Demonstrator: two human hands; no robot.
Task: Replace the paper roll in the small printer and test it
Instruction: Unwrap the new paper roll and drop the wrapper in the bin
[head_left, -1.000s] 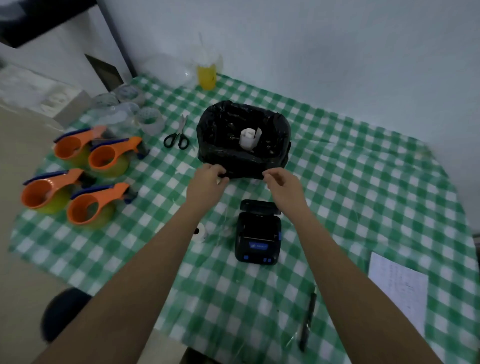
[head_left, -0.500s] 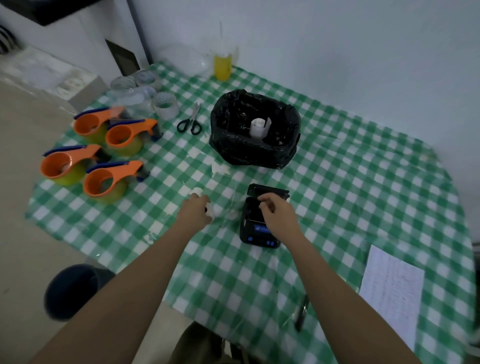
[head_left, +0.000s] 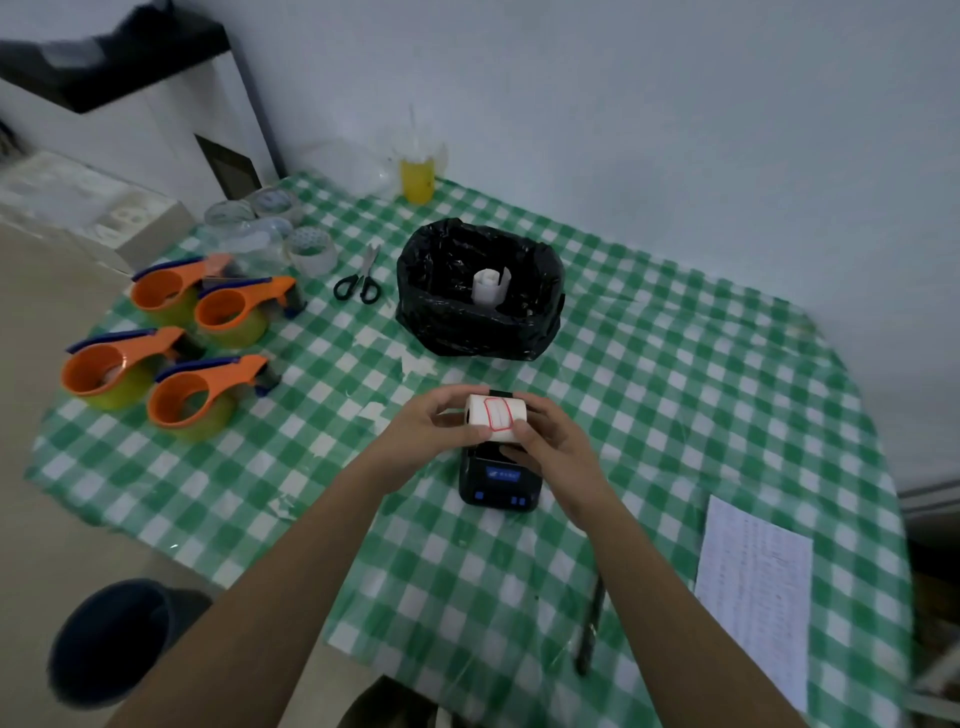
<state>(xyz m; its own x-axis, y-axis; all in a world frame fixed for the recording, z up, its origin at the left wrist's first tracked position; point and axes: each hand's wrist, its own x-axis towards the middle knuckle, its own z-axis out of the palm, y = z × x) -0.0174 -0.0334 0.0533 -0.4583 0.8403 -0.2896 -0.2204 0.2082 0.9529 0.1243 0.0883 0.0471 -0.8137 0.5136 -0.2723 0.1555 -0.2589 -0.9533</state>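
Note:
A white paper roll (head_left: 496, 417) with a red-outlined sticker is held just above the small black printer (head_left: 500, 480), which stands on the checked tablecloth with its lid raised behind the roll. My left hand (head_left: 423, 428) grips the roll's left end. My right hand (head_left: 550, 436) grips its right end and underside. The printer's blue screen and buttons face me. A used white roll (head_left: 488, 285) stands inside the bin lined with a black bag (head_left: 480, 291).
Several orange tape dispensers (head_left: 171, 343) and clear tape rolls (head_left: 291, 234) lie at the left. Scissors (head_left: 359, 278) rest left of the bin, a yellow bottle (head_left: 417, 179) by the wall. A printed sheet (head_left: 753, 587) and a pen (head_left: 589, 629) lie at the right front.
My left hand picked the white roll up from the cloth left of the printer. Both hands now hold it above the printer. The camera has shifted.

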